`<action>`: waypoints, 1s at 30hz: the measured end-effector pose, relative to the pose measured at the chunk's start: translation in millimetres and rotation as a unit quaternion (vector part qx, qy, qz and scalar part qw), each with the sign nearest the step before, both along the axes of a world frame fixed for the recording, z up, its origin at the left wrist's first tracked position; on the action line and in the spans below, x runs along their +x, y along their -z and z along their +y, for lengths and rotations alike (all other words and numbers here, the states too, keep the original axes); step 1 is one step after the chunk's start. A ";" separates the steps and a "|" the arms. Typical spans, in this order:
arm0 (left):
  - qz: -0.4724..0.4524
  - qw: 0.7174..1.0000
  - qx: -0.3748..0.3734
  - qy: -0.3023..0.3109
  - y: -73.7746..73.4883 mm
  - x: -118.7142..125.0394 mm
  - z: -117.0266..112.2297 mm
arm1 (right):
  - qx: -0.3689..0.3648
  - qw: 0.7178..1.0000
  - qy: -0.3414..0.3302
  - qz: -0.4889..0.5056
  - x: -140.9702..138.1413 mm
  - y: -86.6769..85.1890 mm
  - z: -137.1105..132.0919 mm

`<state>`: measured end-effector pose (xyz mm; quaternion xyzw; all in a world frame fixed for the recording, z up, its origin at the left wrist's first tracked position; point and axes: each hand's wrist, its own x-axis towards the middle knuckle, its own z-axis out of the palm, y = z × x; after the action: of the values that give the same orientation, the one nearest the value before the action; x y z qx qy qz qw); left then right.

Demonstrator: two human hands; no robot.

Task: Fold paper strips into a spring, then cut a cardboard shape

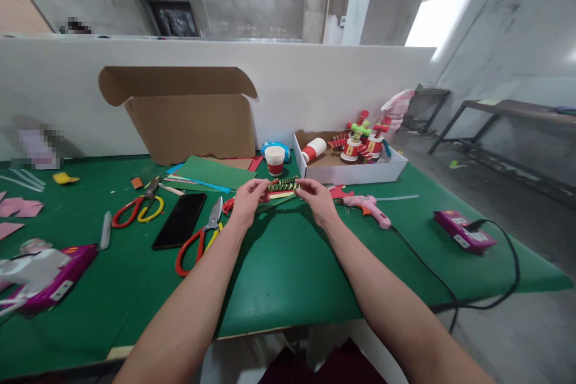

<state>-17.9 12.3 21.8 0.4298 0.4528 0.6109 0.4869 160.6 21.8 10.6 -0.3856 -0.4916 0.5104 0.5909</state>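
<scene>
A zigzag folded paper strip, dark green with yellowish edges, is stretched between my two hands above the table. My left hand pinches its left end, where a bit of red also shows. At the right end, the fingertips of my right hand are closed on it. Red and pale paper strips lie just beneath and behind. A pink glue gun rests to the right of my right hand. Left of my left forearm are red-and-yellow scissors. Behind the strip stands a white and red paper cup.
A white box at the back right holds decorated cups and paper springs. Green paper sheets lie before an open cardboard box. Left are a black phone and more scissors. A cord runs to a purple power strip.
</scene>
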 end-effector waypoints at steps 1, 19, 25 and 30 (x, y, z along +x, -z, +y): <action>-0.001 1.000 -0.002 -0.003 -0.1 -0.1 0.0 | 0.000 1.000 -0.001 0.003 0.0 -0.1 -0.1; -0.019 0.998 -0.059 -0.004 -6.2 1.3 -4.4 | -0.073 0.996 -0.026 0.053 -0.9 -2.9 -2.1; -0.021 0.997 -0.068 -0.003 -6.3 1.1 -4.3 | -0.096 0.994 -0.023 0.054 -1.2 -4.6 -3.2; -0.019 0.998 -0.068 0.000 -7.7 1.5 -5.2 | -0.099 0.993 -0.019 0.055 -1.5 -5.9 -4.2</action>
<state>-16.5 7.1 29.5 0.3843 0.4839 0.5868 0.5233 159.0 17.6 16.5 -0.4039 -0.4130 0.5882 0.5660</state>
